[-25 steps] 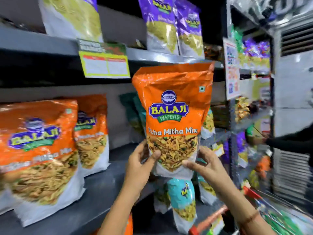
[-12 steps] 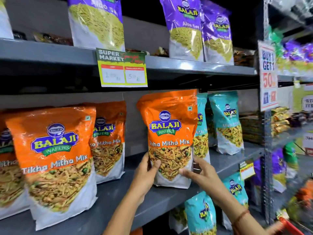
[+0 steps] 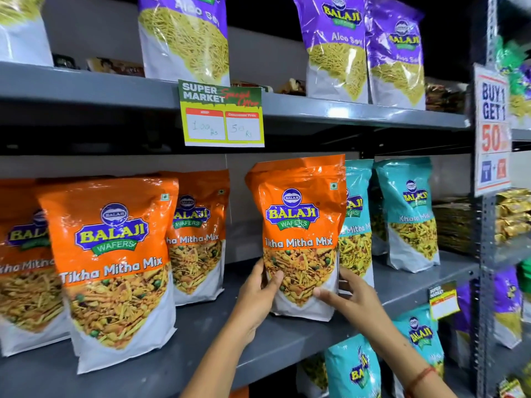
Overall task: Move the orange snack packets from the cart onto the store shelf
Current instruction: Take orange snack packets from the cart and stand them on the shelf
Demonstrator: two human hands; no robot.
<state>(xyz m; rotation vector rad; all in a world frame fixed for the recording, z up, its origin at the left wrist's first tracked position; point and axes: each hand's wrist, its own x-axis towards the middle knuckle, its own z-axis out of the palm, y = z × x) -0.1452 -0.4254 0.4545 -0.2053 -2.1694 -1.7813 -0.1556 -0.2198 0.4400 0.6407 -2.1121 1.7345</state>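
An orange snack packet (image 3: 298, 225) stands upright on the grey middle shelf (image 3: 287, 343), its base touching the shelf board. My left hand (image 3: 258, 294) grips its lower left edge and my right hand (image 3: 350, 297) holds its lower right corner. Three more orange packets stand to the left: a near one (image 3: 112, 262), one behind it (image 3: 198, 234), and one cut off at the left edge (image 3: 20, 259). The cart is out of view.
Teal packets (image 3: 408, 211) stand right of the held packet, one touching it from behind. Purple packets (image 3: 336, 44) fill the upper shelf, which carries a yellow price tag (image 3: 222, 116). A steel upright (image 3: 485, 254) with an offer sign bounds the right side. More teal packets sit below.
The packet went from mid-air in front of the shelves to standing on the middle shelf beside the teal packets. Both hands kept hold of it. The view turned left, away from the cart.
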